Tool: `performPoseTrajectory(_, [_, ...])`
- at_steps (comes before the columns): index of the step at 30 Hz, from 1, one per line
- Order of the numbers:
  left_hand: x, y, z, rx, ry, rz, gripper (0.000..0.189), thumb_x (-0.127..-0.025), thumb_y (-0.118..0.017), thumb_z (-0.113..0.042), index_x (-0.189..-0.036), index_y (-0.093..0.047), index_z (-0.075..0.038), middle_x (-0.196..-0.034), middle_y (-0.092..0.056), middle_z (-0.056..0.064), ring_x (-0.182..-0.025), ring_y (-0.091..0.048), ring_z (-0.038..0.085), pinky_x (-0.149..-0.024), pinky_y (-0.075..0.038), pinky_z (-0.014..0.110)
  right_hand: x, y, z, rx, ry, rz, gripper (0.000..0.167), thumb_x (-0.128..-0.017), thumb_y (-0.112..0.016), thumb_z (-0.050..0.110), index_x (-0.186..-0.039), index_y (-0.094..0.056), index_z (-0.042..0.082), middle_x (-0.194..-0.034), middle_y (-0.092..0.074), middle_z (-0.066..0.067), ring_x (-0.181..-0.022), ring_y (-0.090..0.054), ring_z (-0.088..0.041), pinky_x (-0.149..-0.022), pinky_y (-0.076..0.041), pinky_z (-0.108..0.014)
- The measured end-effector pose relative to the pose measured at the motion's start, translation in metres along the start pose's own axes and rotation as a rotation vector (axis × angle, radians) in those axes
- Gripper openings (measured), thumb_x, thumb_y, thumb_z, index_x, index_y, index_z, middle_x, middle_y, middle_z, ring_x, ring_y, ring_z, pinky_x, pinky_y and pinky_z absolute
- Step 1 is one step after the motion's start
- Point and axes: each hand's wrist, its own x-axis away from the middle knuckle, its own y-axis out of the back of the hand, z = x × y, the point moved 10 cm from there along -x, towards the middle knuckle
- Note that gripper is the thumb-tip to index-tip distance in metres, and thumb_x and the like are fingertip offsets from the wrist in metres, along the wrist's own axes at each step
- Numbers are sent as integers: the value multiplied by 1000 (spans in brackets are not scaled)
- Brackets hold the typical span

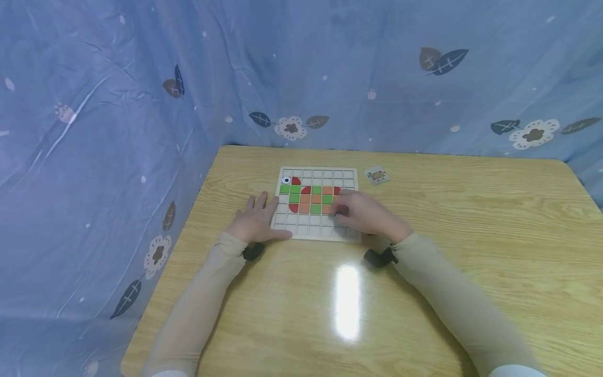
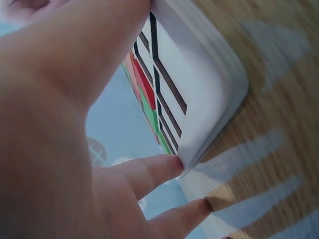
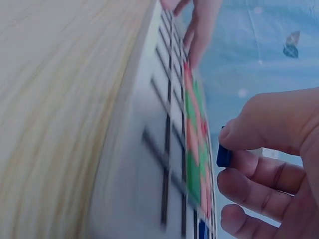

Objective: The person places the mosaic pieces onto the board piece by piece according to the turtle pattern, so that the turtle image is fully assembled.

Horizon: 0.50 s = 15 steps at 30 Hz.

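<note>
A white gridded board (image 1: 303, 230) lies on the table, with green, orange and red tiles and an eye tile (image 1: 286, 180) set in its squares. My left hand (image 1: 256, 222) rests at the board's left edge, fingers spread and straight, thumb along the near edge. In the left wrist view its fingertips (image 2: 172, 164) are right at the board's rim. Over the right part of the pattern is my right hand (image 1: 361, 210). Its thumb and index finger pinch a small dark blue tile (image 3: 224, 155), seen edge-on in the right wrist view. The hand hides some squares beneath it.
A small printed card (image 1: 378, 175) lies beyond the board's far right corner. The wooden table (image 1: 471, 220) extends to the right and toward me. A blue patterned curtain (image 1: 353, 78) hangs behind the table and on its left side.
</note>
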Motion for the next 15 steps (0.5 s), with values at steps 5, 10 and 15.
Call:
performPoseTrajectory(5, [-1, -1, 0, 3, -2, 0, 115, -85, -70, -72, -168, -17, -13, -175, -6, 22, -159, -5, 51, -115, -21, 80, -17, -7, 16, -49, 18, 14, 12, -91, -71, 7, -100, -79, 8, -92, -67, 0, -80, -54, -16, -75, -49, -32])
performPoseTrajectory(10, [0, 0, -1, 9, 4, 1, 114, -85, -71, -71, -168, -18, -13, -174, -7, 22, -159, -6, 52, -116, -21, 80, -34, -25, 27, -70, -7, 53, 12, -94, -71, 9, -103, -77, 10, -94, -68, 1, -87, -57, -17, -83, -52, -33])
performPoseTrajectory(15, [1, 1, -1, 15, 12, 3, 113, -86, -71, -70, -168, -18, -14, -175, -6, 21, -159, -5, 51, -116, -20, 79, -44, -42, 30, -78, -75, 92, 13, -95, -71, 15, -108, -75, 15, -99, -70, 5, -91, -61, -15, -90, -54, -33])
